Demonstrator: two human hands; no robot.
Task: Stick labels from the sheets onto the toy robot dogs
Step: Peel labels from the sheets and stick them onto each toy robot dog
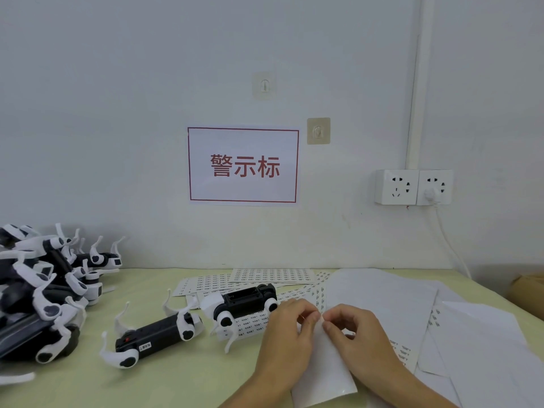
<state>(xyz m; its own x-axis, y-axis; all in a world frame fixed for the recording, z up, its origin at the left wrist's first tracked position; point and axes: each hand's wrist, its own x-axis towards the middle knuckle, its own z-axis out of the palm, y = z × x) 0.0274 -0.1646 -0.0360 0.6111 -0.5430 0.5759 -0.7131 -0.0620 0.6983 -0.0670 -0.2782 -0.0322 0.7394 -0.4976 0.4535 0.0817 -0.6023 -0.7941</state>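
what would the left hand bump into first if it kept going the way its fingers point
Its fingers point right, toward the right hand, so the left hand would meet that hand's fingertips first; they nearly touch over the top edge of the label sheet both pinch.

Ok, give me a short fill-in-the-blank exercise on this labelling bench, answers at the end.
1. Both hands, left hand and right hand, pinch the top edge of a white ____.
2. The wall sign has a border coloured ____.
3. The pile of toy dogs lies at the table's ____ side.
4. The plug sits in the ____ socket.

Answers: sheet; red; left; right
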